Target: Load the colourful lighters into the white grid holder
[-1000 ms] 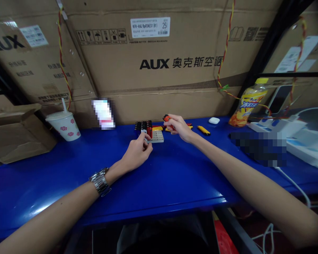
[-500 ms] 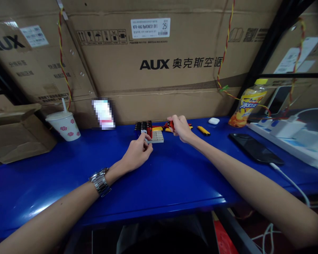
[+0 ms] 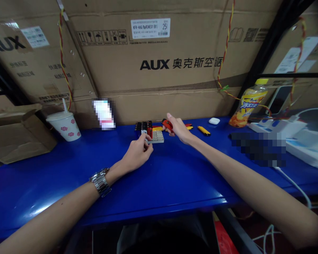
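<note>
A pale tray (image 3: 158, 137) with small compartments stands near the back of the blue table. Upright lighters with black tops (image 3: 143, 125) fill its left part, a red one among them; its right compartments show bare. My left hand (image 3: 138, 151) is closed at the tray's front edge, fingertips against tray and lighters, partly hiding them. Just right of the tray, my right hand (image 3: 180, 130) grips a red lighter (image 3: 167, 123), thumb raised, with the lighter tilted. Red and yellow lighters lie behind this hand, partly covered. One yellow lighter (image 3: 203, 131) lies apart to the right.
A paper cup with straw (image 3: 65, 125), a paper bag (image 3: 21, 134) and a lit, blurred screen (image 3: 104, 113) stand left. Right are a white earbud case (image 3: 214, 121), a drink bottle (image 3: 247, 104), a blurred dark phone (image 3: 257, 148) and a power strip (image 3: 302, 146). Cardboard boxes (image 3: 175, 84) rise behind.
My right hand has shifted slightly left and turned, bringing the red lighter closer to the tray, its thumb now lifted. The left hand stays at the tray.
</note>
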The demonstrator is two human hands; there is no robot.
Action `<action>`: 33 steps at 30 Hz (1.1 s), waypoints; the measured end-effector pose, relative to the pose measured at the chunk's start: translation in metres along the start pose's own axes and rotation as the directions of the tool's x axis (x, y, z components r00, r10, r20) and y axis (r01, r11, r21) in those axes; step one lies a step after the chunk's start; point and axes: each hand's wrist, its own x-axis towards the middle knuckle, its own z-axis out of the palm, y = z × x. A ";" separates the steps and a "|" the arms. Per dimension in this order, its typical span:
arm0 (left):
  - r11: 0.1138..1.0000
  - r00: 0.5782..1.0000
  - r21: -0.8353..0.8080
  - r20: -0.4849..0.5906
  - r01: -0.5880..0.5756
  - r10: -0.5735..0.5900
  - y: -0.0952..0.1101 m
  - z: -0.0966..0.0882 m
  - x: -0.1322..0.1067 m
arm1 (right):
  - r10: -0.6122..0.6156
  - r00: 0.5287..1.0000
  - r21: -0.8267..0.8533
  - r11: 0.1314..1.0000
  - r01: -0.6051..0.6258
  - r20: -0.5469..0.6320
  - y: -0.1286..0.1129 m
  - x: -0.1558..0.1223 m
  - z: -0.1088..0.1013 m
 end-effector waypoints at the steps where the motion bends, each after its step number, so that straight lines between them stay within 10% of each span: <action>1: 1.000 1.000 0.002 -0.003 0.000 0.000 0.000 0.000 0.000 | -0.050 0.998 -0.007 0.999 0.050 0.044 -0.001 -0.001 0.001; 8: 1.000 1.000 0.000 -0.006 0.003 -0.003 0.001 0.001 0.000 | -0.359 0.912 -0.262 0.877 0.403 0.201 -0.004 -0.006 0.009; 33: 0.999 1.000 0.037 -0.014 -0.027 0.028 -0.001 0.002 0.001 | -0.340 0.917 -0.123 0.921 0.369 0.207 0.006 -0.009 0.028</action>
